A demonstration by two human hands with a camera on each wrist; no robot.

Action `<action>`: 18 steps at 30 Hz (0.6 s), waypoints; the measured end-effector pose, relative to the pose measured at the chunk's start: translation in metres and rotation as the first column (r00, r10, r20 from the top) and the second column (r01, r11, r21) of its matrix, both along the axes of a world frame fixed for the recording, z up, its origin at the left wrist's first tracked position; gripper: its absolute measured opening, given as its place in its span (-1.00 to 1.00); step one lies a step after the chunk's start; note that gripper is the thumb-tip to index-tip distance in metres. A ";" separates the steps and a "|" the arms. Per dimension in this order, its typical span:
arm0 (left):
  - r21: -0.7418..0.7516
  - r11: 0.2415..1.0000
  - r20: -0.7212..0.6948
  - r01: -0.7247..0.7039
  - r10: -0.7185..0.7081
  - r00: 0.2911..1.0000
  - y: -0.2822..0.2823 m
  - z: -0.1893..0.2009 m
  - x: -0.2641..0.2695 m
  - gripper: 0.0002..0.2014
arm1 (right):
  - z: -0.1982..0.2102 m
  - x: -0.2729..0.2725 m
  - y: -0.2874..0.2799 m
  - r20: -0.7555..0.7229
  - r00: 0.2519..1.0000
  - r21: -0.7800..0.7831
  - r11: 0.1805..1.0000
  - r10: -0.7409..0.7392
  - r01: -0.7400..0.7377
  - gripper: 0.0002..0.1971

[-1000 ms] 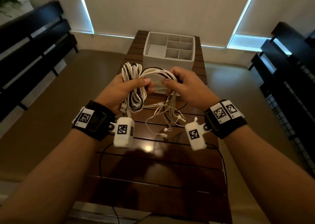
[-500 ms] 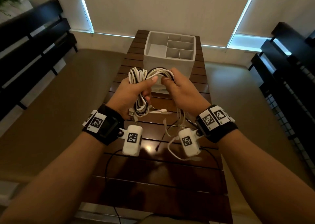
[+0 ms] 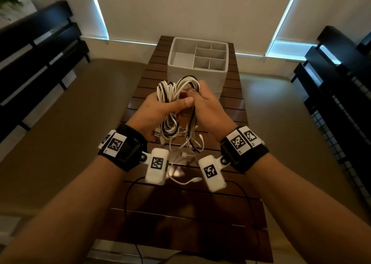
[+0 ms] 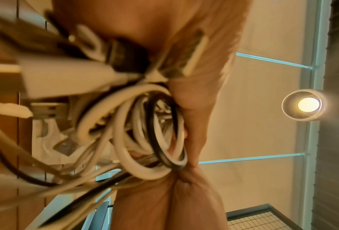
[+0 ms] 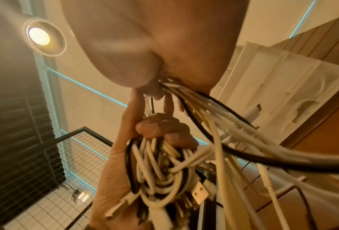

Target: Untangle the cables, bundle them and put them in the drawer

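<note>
White and black cables [image 3: 172,111], coiled with loose ends dangling, are held above the slatted wooden table [image 3: 180,213]: left hand [image 3: 160,111] fingers wrapped round the coil, right hand [image 3: 208,107] fingers closed on adjoining strands. Beyond stands a white compartmented drawer organizer [image 3: 174,71].
</note>
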State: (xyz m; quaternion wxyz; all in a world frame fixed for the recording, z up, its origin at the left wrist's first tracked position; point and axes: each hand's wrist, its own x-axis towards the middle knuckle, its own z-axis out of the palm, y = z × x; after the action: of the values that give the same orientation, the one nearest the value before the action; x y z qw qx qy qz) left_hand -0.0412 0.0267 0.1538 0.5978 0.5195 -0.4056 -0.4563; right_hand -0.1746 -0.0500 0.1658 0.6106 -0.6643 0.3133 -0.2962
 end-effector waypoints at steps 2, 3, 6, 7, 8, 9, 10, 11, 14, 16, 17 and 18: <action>0.013 1.000 0.003 -0.002 0.002 1.000 0.000 0.000 0.002 -0.78 | 0.001 0.001 0.002 0.059 0.998 0.082 0.997 0.008 -0.013 -0.75; 0.015 1.000 -0.001 -0.003 0.003 1.000 0.000 0.001 0.003 -0.84 | 0.002 0.002 0.003 0.072 0.997 0.107 0.994 0.008 -0.016 -0.74; 0.007 0.999 -0.030 -0.039 0.039 0.999 -0.002 0.001 0.000 -0.87 | 0.002 0.006 0.006 0.070 0.997 0.097 0.995 0.009 -0.015 -0.73; 0.003 0.999 -0.048 -0.050 0.050 0.998 -0.003 0.002 -0.001 -0.85 | 0.000 0.007 0.006 0.068 0.998 0.088 0.996 0.009 -0.015 -0.73; 0.002 0.998 -0.058 -0.060 0.060 0.997 -0.003 0.002 -0.002 -0.83 | -0.002 0.008 0.006 0.060 0.998 0.081 0.996 0.019 -0.024 -0.73; 0.001 0.998 -0.058 -0.067 0.067 0.996 -0.003 0.001 -0.003 -0.81 | -0.005 0.008 0.005 0.045 0.998 0.075 0.996 0.039 -0.042 -0.73; -0.001 0.997 -0.048 -0.078 0.077 0.996 -0.003 0.001 -0.003 -0.80 | -0.006 0.008 0.004 0.019 0.998 0.064 0.996 0.067 -0.068 -0.73; -0.002 0.996 -0.038 -0.092 0.092 0.995 -0.003 0.000 -0.002 -0.79 | -0.006 0.006 0.002 -0.018 0.995 0.036 0.995 0.095 -0.094 -0.72; -0.003 0.990 -0.036 -0.142 0.141 0.989 -0.004 -0.005 -0.003 -0.75 | -0.001 0.001 -0.001 -0.165 0.977 -0.099 0.983 0.135 -0.152 -0.65; 0.004 0.988 -0.060 -0.157 0.157 0.986 -0.004 -0.006 -0.004 -0.74 | 0.002 0.000 -0.001 -0.222 0.962 -0.161 0.967 0.157 -0.195 -0.55; 0.010 0.988 -0.081 -0.155 0.155 0.985 -0.005 -0.006 -0.004 -0.75 | 0.002 -0.001 -0.002 -0.243 0.956 -0.194 0.957 0.166 -0.215 -0.50; 0.021 0.989 -0.102 -0.149 0.150 0.983 -0.005 -0.006 -0.003 -0.77 | 0.002 -0.001 -0.004 -0.263 0.950 -0.229 0.945 0.171 -0.233 -0.47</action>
State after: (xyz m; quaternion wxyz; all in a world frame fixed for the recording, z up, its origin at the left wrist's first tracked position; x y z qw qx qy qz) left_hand -0.0444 0.0216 0.1477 0.6472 0.5281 -0.3310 -0.4389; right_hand -0.1754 -0.0535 0.1680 0.5044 -0.7973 0.2734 -0.1875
